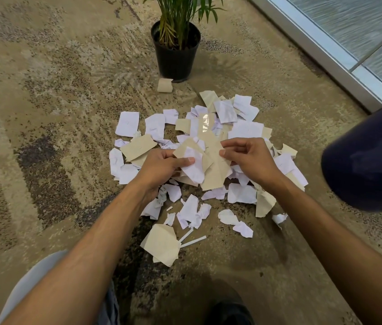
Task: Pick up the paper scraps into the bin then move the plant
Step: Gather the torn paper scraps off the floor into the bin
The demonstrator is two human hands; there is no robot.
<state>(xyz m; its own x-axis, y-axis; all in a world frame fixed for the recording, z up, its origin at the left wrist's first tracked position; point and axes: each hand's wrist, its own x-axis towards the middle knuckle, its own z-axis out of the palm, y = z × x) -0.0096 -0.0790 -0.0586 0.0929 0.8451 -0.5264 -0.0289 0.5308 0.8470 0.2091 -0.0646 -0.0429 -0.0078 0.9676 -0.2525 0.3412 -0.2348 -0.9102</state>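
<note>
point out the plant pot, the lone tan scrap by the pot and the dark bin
plant pot (175, 59), head view, black front wall
lone tan scrap (164, 85), head view, its middle
dark bin (370, 165), head view, its outer side

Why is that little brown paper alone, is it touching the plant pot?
Apart. In the head view a strip of carpet shows between the brown scrap and the pot.

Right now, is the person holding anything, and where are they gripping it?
Yes. The left hand grips a bunch of paper scraps by its left edge; the right hand pinches a tan scrap at its right edge.
</note>
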